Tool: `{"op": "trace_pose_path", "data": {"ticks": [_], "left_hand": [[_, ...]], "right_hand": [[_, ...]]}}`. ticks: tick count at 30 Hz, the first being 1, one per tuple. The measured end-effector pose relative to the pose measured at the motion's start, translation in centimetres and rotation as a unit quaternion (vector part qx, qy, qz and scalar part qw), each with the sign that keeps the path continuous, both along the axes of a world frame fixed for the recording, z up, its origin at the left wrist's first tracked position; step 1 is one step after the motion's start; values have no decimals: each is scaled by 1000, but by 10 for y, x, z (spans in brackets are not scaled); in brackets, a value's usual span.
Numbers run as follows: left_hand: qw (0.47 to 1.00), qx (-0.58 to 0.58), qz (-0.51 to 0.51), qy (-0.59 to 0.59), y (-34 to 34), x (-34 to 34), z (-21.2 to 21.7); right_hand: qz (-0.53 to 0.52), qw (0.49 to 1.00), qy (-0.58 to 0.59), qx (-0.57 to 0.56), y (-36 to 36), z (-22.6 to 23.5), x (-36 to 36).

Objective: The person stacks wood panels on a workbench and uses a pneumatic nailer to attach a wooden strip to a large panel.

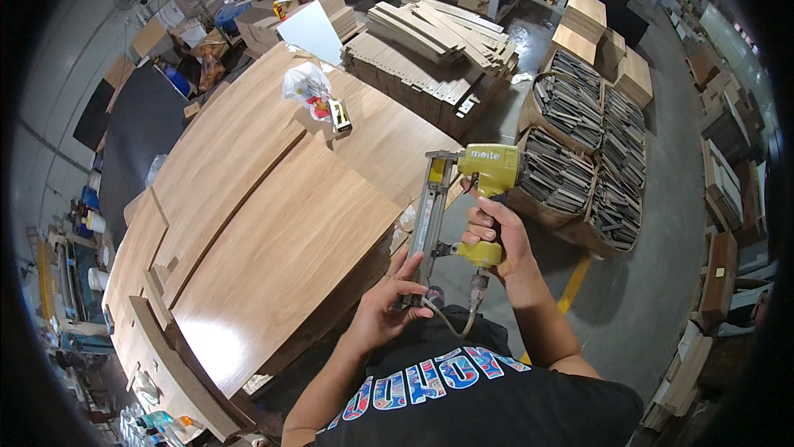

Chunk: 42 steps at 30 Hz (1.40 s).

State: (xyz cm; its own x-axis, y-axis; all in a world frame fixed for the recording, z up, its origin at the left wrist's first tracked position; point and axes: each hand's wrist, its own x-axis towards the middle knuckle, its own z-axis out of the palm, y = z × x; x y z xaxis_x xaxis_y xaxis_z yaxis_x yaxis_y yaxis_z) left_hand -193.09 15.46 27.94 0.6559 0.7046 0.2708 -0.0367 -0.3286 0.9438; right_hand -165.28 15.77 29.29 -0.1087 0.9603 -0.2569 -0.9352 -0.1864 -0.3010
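A yellow-green pneumatic nail gun (490, 169) is held up before my chest, its nose toward the left. My right hand (509, 240) is wrapped round its handle. Along the gun's left side runs a long metal magazine (431, 211), and my left hand (382, 308) grips the lower end of it with thumb and fingers. An air hose (460, 333) hangs in a loop from the fitting under the handle. Left of the gun lie large wood-grain panels (289, 261) on a work surface. On them sit a crumpled plastic bag (303, 83) and a small box (340, 115).
Cartons full of dark narrow strips (558, 170) stand on the floor at right. Behind the panels is a stack of boards (413, 71) with loose strips on top. Upright wooden pieces (178, 364) line the near left edge. A yellow line (573, 286) marks the floor.
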Motion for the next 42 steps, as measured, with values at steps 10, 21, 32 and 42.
{"op": "trace_pose_path", "data": {"ticks": [10,21,32,42], "left_hand": [[927,-284,9,-246,37,5,5],[975,-160,59,-145,81,-12,-9],[931,-41,327,156,72,-114,-42],[791,64,471,386,13,-99,-26]], "right_hand": [[72,995,69,-18,33,12,-44],[21,943,-333,13,72,82,-48],[183,459,-867,60,211,-10,18],[290,310,-905,34,282,-165,-53]]}}
